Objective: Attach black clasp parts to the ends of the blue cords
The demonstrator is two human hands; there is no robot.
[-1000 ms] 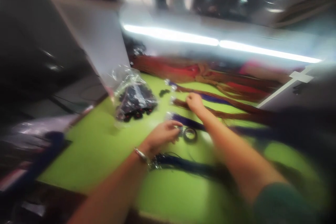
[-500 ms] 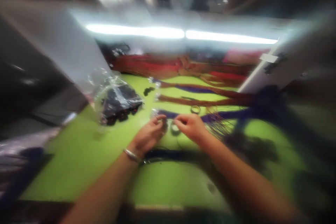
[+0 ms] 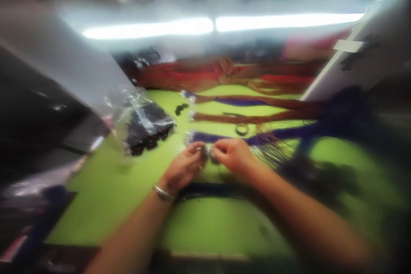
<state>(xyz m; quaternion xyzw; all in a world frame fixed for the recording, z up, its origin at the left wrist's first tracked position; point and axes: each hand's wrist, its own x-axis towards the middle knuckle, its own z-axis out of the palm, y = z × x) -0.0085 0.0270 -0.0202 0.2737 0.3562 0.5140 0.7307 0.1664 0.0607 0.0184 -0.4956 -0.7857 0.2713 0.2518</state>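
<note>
Right hand (image 3: 233, 154), moved from brown wire bundle (image 3: 224, 118), pinches narrowly, contents unclear, beside left hand (image 3: 184, 165), whose fingers grip small dark part (image 3: 204, 154) near purple wire bundle (image 3: 208, 137); slackened grip could drop it.

Smooth green tabletop (image 3: 105, 192) gave passage left of the bare left hand (image 3: 184, 165); a clear, dark-filled plastic bag (image 3: 144, 122) obstructed farther back.

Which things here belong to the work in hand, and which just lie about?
Seemingly in the work:
left hand
small blurred piece it pinches
right hand, close beside it
purple wire bundle just beyond

Apparently lying about:
clear bag of dark parts
loose black pieces
dark ring
brown wire bundles
</note>
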